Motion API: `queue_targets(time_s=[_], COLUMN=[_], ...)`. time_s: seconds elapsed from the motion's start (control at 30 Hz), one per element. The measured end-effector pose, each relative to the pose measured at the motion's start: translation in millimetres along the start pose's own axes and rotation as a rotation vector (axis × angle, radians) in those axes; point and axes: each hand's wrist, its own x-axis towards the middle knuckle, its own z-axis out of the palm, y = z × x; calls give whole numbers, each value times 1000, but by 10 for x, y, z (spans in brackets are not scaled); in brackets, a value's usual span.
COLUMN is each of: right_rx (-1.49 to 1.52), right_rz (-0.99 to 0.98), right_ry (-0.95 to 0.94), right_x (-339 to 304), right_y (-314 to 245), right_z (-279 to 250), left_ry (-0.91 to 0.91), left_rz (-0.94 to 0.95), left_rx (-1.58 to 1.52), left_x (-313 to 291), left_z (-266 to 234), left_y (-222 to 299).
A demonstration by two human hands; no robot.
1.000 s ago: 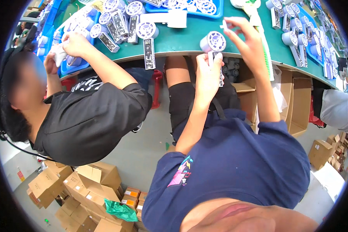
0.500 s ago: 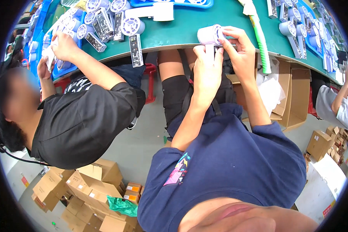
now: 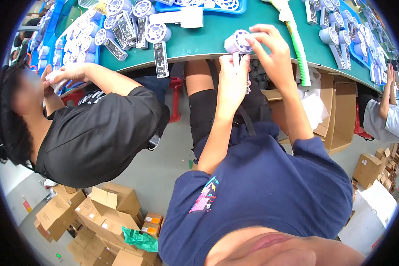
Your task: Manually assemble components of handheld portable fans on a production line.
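Your left hand (image 3: 232,74) is wrapped around one fan (image 3: 240,41) by its handle, hiding part of it. Your right hand (image 3: 275,51) is loosely curled at the fan's head; whether its fingertips pinch anything, I cannot tell. Left of your hands, a second fan (image 3: 161,54) overhangs the tabletop (image 3: 195,41), its markings unreadable.

We see a pale lavender device (image 3: 235,43) — round spoked head uppermost, dark-faced handle below — gripped in our left hand (image 3: 232,79).
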Motion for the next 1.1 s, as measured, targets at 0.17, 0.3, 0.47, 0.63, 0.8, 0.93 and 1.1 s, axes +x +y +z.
queue_targets(time_s=[0.17,0.3,0.47,0.63,0.8,0.93,1.1], right_rx=[-351,-749,-500,-121,-324,-261,-358], right_rz=[-58,36,50,187,196,113,-12], right_ry=[91,-167,24,74,65,-13,-49], right_x=[880,1209,1130,655,209,12,-119], right_y=[549,1043,912,560,779,634,588], right_z=[290,566,581,7,-58,-97,-87], left_ry=[-52,-108,-94,-78,-108,-91,-114], left_rz=[-50,-77,-72,-102,-121,-128,-125], left_rx=[-190,-226,-301,-369,-399,-378,-390], left_x=[6,-35,-90,-72,-10,-13,-9], left_z=[-62,-89,-295,-348,-314,-289,-248], left_y=[-54,-80,-133,-84,-63,-49,-56])
